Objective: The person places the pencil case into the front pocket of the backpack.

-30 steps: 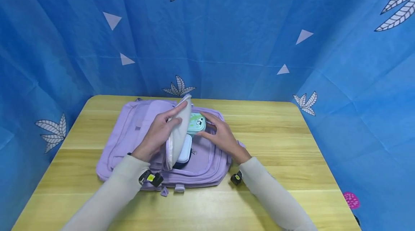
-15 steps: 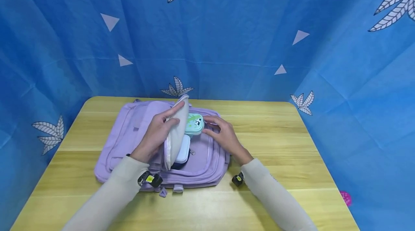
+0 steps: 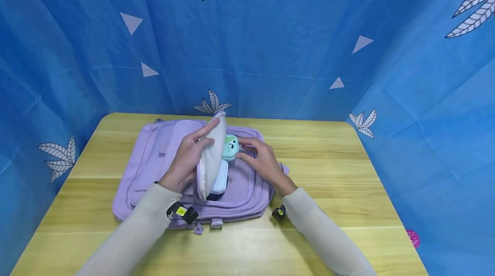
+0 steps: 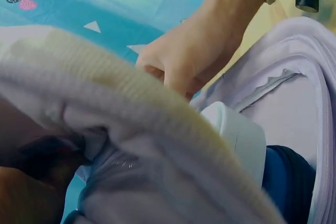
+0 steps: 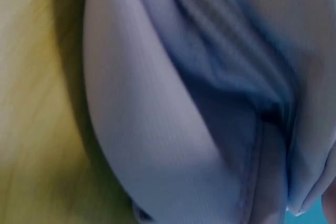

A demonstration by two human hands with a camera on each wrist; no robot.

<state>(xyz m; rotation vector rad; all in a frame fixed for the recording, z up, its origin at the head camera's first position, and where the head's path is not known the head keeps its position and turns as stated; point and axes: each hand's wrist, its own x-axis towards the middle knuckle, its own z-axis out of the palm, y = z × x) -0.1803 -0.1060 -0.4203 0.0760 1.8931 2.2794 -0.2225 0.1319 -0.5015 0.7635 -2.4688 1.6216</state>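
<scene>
A lilac backpack lies flat, its front pocket unzipped. My left hand grips the pocket's pale-lined flap, thumb on the lining, and holds it raised. Under that flap sits a mint green case with a panda print, its left part hidden. The fingertips of my right hand touch the right end of this case. Nearer the front, a pale blue case rests in the pocket above a dark blue thing. The right wrist view shows mostly lilac fabric.
The wooden table extends right of the backpack and in front of it. Blue curtains with leaf prints hang behind and at both sides. A triangular zip pull and a strap end hang over the backpack's front edge.
The mint green case has slid left, further under the flap. My right hand has followed it, its fingertips shifting from around the case's sides to its right end. The left hand stays on the flap.
</scene>
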